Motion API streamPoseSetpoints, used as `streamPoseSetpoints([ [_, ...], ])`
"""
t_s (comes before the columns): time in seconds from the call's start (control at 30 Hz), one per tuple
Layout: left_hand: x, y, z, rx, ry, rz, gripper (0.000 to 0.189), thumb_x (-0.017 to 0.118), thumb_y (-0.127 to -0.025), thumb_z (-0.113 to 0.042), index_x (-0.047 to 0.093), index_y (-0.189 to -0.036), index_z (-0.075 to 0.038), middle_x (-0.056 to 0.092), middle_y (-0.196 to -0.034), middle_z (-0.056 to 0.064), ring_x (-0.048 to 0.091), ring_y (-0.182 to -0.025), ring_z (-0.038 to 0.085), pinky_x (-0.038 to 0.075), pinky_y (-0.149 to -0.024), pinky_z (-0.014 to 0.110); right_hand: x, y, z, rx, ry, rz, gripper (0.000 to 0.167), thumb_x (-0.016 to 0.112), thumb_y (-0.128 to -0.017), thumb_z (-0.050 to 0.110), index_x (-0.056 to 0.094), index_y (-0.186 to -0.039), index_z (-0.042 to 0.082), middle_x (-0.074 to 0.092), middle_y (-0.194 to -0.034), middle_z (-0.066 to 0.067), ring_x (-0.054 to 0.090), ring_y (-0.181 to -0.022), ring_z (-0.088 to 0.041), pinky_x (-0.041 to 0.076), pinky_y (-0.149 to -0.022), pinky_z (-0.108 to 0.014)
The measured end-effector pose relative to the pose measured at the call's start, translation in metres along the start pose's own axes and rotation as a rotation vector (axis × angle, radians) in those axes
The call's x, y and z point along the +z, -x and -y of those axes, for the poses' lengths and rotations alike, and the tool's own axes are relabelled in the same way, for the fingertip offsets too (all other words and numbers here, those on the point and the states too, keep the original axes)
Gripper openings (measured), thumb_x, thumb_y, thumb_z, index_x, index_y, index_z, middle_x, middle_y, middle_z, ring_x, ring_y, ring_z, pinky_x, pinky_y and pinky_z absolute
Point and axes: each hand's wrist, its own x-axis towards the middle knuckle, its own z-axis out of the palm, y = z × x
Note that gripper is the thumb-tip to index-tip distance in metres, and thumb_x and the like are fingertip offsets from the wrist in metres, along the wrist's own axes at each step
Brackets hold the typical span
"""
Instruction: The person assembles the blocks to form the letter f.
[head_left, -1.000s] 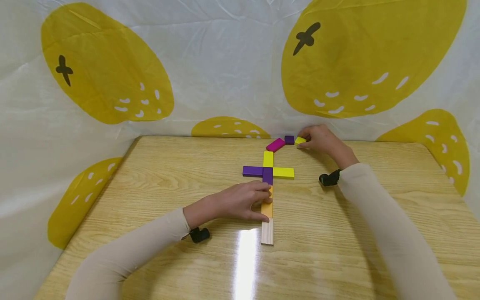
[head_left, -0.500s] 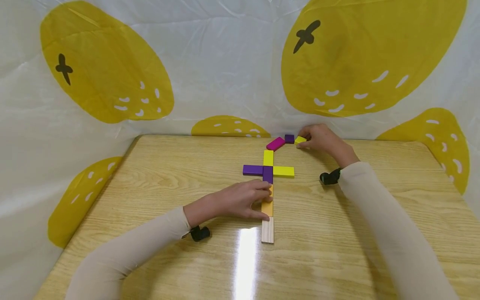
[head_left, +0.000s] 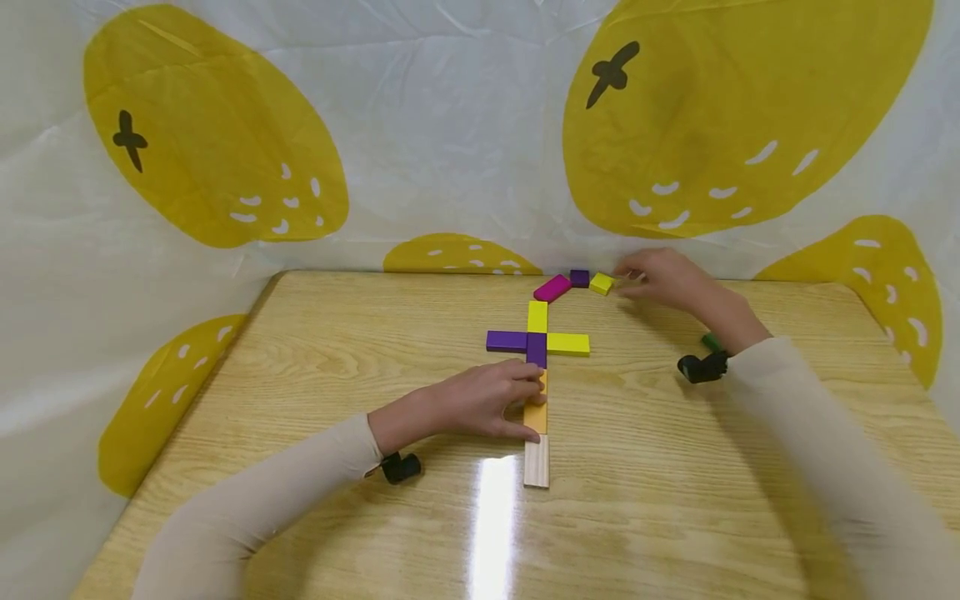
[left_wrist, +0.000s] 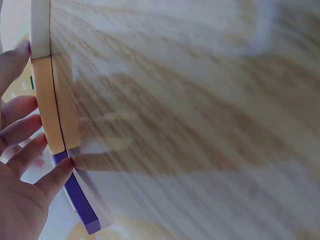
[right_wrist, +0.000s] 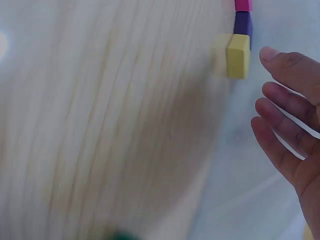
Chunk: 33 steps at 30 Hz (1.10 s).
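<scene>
Flat blocks lie in a column on the table. My left hand (head_left: 487, 400) rests over an orange block (head_left: 536, 419), its thumb at the joint with a plain wood block (head_left: 536, 462). In the left wrist view one fingertip touches the edge of a purple block (left_wrist: 80, 200); the fingers are loosely extended. At the far edge, my right hand (head_left: 667, 279) is just right of a small yellow block (head_left: 602, 283), fingers apart and holding nothing. That yellow block (right_wrist: 238, 56) stands beside a small purple block (head_left: 579, 278) and a pink block (head_left: 552, 288).
Another purple block (head_left: 507, 341) and a long yellow block (head_left: 567, 343) form a crosspiece, with a yellow block (head_left: 537, 317) above. A green block (head_left: 711, 342) shows partly behind the right wrist. A lemon-print cloth (head_left: 450, 150) hangs behind the wooden table (head_left: 360, 325).
My right hand has let go of the small yellow block and moved a little to the right. The green block has come into view by the wrist. My left hand has stayed put.
</scene>
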Motion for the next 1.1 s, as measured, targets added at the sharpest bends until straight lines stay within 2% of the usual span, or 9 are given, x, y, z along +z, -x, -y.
streamPoseSetpoints([
  [0.17, -0.001, 0.001, 0.0, -0.012, 0.003, 0.008, 0.059, 0.071, -0.091, -0.056, 0.071, -0.127, -0.009, 0.058, -0.136, 0.007, 0.054, -0.13, 0.019, 0.044, -0.11, 0.025, -0.017, 0.027, 0.005, -0.008, 0.072, 0.029, 0.032, 0.079, -0.089, 0.01, 0.072, -0.117, -0.003, 0.071, -0.111, -0.022, 0.068, -0.095, -0.038, 0.057, -0.081, -0.052],
  [0.37, -0.001, 0.002, -0.001, -0.02, 0.003, 0.011, 0.06, 0.069, -0.091, -0.058, 0.071, -0.127, -0.009, 0.057, -0.138, 0.007, 0.053, -0.131, 0.019, 0.044, -0.11, 0.025, -0.024, 0.064, 0.001, -0.053, 0.131, 0.051, 0.031, 0.079, -0.088, 0.008, 0.072, -0.116, -0.003, 0.071, -0.112, -0.023, 0.068, -0.093, -0.039, 0.057, -0.077, -0.052],
  [0.63, -0.002, 0.002, -0.002, -0.019, 0.011, 0.009, 0.059, 0.07, -0.091, -0.057, 0.071, -0.127, -0.009, 0.057, -0.137, 0.007, 0.053, -0.131, 0.02, 0.044, -0.11, 0.025, -0.023, 0.105, -0.01, -0.095, 0.173, -0.031, 0.029, 0.084, -0.082, 0.008, 0.075, -0.108, 0.0, 0.073, -0.105, -0.018, 0.071, -0.084, -0.033, 0.059, -0.07, -0.047],
  [0.73, -0.002, 0.001, -0.003, -0.021, 0.013, 0.01, 0.059, 0.07, -0.091, -0.056, 0.071, -0.127, -0.009, 0.057, -0.137, 0.007, 0.053, -0.131, 0.019, 0.044, -0.109, 0.025, -0.023, 0.117, -0.013, -0.059, 0.173, -0.007, 0.031, 0.085, -0.081, 0.009, 0.074, -0.109, 0.0, 0.074, -0.105, -0.017, 0.07, -0.079, -0.029, 0.058, -0.068, -0.046],
  [0.9, -0.002, 0.0, -0.003, -0.021, 0.015, 0.007, 0.058, 0.071, -0.091, -0.056, 0.071, -0.126, -0.009, 0.058, -0.136, 0.007, 0.054, -0.13, 0.019, 0.045, -0.109, 0.026, -0.022, 0.13, -0.017, 0.058, 0.147, 0.071, 0.033, 0.082, -0.085, 0.013, 0.073, -0.113, -0.001, 0.073, -0.107, -0.018, 0.07, -0.083, -0.029, 0.058, -0.071, -0.047],
  [1.1, -0.001, 0.0, -0.002, -0.016, 0.017, -0.001, 0.057, 0.072, -0.09, -0.055, 0.071, -0.125, -0.01, 0.058, -0.136, 0.006, 0.054, -0.13, 0.019, 0.045, -0.108, 0.026, -0.015, 0.138, -0.022, 0.084, 0.155, 0.047, 0.033, 0.085, -0.082, 0.013, 0.074, -0.109, -0.003, 0.072, -0.102, -0.023, 0.071, -0.083, -0.034, 0.059, -0.066, -0.047],
])
